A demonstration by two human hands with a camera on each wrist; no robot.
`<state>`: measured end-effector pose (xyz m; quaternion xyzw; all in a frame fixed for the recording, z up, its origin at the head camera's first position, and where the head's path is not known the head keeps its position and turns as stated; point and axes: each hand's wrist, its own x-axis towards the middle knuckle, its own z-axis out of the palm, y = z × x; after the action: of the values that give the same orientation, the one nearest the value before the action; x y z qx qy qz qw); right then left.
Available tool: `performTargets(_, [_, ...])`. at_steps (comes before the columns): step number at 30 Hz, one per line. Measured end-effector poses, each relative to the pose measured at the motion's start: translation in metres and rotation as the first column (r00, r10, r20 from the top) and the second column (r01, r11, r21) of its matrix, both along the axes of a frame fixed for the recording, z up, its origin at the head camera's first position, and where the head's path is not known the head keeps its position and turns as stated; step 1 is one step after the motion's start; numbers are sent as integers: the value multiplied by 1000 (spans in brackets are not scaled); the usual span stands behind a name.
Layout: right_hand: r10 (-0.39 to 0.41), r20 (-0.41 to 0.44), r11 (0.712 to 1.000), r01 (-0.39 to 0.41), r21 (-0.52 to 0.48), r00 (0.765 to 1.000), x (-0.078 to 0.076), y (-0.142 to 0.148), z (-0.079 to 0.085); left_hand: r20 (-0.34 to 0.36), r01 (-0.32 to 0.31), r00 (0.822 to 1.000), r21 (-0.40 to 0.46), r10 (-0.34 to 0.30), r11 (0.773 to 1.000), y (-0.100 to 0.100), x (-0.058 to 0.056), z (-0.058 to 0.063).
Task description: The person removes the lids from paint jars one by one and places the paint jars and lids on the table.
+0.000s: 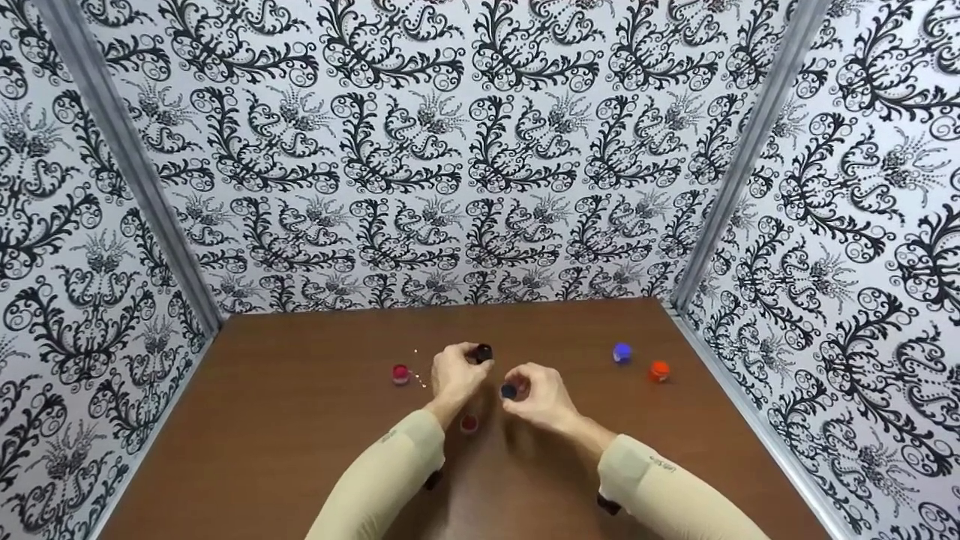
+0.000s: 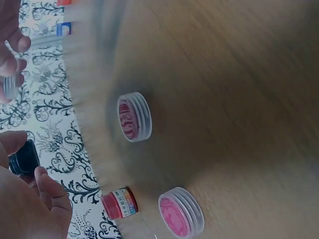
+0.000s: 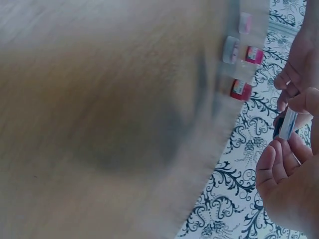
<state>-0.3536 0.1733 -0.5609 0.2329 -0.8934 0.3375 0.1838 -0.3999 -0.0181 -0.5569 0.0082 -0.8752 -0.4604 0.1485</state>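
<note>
Fingers of the left hand point(image 1: 457, 372) curl round a black jar point(image 1: 484, 352), raised above the surface point(image 1: 300, 442), while those of the right hand point(image 1: 543, 393) pinch a clear ridged lid point(image 3: 288, 123), held near the jar but apart from it in the head view. A label point(image 2: 124, 200) with rainbow colours wraps a red jar point(image 2: 112, 207); its print is too small to read. A pink jar point(image 3: 254, 55) also wears a pale label, equally illegible, and small dark lettering on the cream right sleeve point(image 1: 675, 487) defies reading. Two see-through ridged discs, one streaked dark red point(image 2: 134, 117), one filled pink point(image 2: 175, 215), rest on brown wood grain. Blue point(image 1: 622, 353) and orange point(image 1: 659, 370) jars stand toward the right. Both hands are cut off in the left wrist view, and the wood is blurred in the right wrist view
</note>
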Motion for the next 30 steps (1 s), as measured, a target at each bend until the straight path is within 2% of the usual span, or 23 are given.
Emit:
performTargets(12, [63, 145, 993, -76, 85, 987, 2, 1, -12, 9, -39, 999, -64, 39, 997, 13, -18, -16])
performTargets(19, [29, 199, 990, -55, 127, 980, 0, 1, -18, 45, -46, 998, -51, 48, 998, 21, -25, -21])
performTargets(23, [16, 219, 990, -46, 135, 976, 0, 0, -22, 52, -56, 997, -78, 60, 995, 23, -28, -26])
performTargets(30, [6, 238, 984, -47, 169, 971, 0, -2, -25, 32, -48, 998, -119, 52, 992, 29, -31, -35])
